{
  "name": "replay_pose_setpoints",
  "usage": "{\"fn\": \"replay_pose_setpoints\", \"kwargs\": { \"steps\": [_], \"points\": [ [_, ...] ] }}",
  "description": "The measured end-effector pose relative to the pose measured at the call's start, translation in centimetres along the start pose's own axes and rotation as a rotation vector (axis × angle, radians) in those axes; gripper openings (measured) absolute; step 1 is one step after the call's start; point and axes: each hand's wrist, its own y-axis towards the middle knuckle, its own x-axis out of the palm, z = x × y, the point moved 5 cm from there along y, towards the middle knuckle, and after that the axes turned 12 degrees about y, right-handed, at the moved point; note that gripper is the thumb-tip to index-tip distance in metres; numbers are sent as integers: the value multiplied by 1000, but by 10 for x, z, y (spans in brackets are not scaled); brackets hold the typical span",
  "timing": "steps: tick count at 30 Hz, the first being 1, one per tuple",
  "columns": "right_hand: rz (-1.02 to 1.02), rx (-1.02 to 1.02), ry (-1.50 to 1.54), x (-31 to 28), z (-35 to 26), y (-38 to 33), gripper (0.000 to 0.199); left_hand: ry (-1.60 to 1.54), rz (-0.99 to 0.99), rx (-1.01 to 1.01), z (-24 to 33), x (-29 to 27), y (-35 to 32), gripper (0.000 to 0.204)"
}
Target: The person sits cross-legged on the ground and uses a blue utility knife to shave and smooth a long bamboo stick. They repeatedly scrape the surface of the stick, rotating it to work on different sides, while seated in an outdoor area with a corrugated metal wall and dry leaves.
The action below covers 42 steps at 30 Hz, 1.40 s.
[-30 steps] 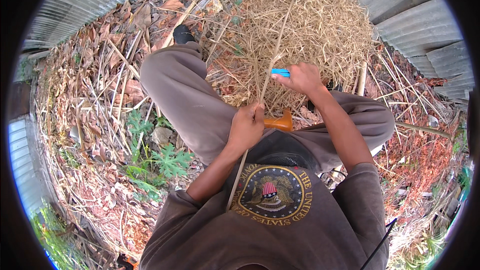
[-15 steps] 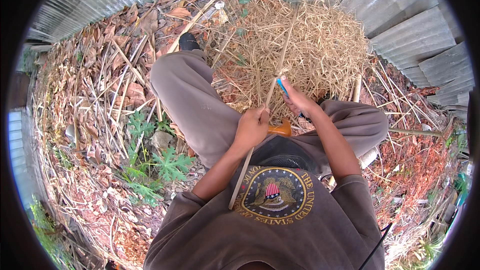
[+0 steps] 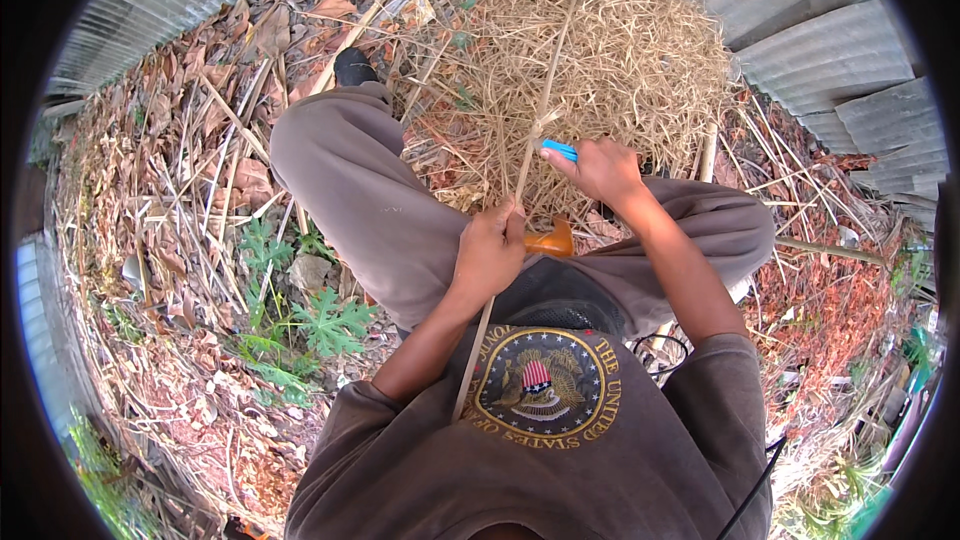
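A long, thin bamboo strip (image 3: 532,145) slants from my shirt front up past my left hand to the far straw heap. My left hand (image 3: 488,252) is closed around it above my lap. Farther along, my right hand (image 3: 603,172) grips a blue-handled cutter (image 3: 560,150), thumb along the handle, its end at the strip's right side. I cannot make out the blade. Pale frayed curls (image 3: 543,124) stick up on the strip just beyond the cutter. Below my hands, between my legs, lies an orange curved piece like a handle (image 3: 548,238).
Beyond my hands spreads a heap of pale shavings (image 3: 640,70). Corrugated metal sheets (image 3: 820,50) fence the far side and right. Dry leaves and loose sticks (image 3: 225,140) cover the ground at left, near a green leafy plant (image 3: 330,325). My bent legs (image 3: 370,175) flank the work.
My right hand has turned, so the cutter now lies more sideways against the strip, slightly farther away. The left hand still holds the strip; the whole view has shifted a little.
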Motion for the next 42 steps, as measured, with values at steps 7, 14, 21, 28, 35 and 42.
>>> {"fn": "replay_pose_setpoints", "kwargs": {
  "steps": [7, 14, 21, 28, 35, 42],
  "points": [
    [-107, 162, 186, 12, 0, -11, 81, 74, -9, -11, 3, 7, -7, 24],
    [-103, 108, -8, 9, 0, -10, 78, 46, -27, 53, 1, 11, -2, 20],
    [-212, -439, -740, -37, 6, 102, 79, -1, -87, 45, 10, 15, -8, 23],
    [153, -116, -15, -123, -13, 106, 83, -110, -23, -9, -9, -12, -20, 18],
    [-155, 175, 466, -23, -6, -3, 78, -190, -48, -15, -11, -15, -7, 23],
    [-43, 89, 293, 0, -30, -9, 71, -168, -47, -22, -12, -14, -7, 25]
  ]
}}
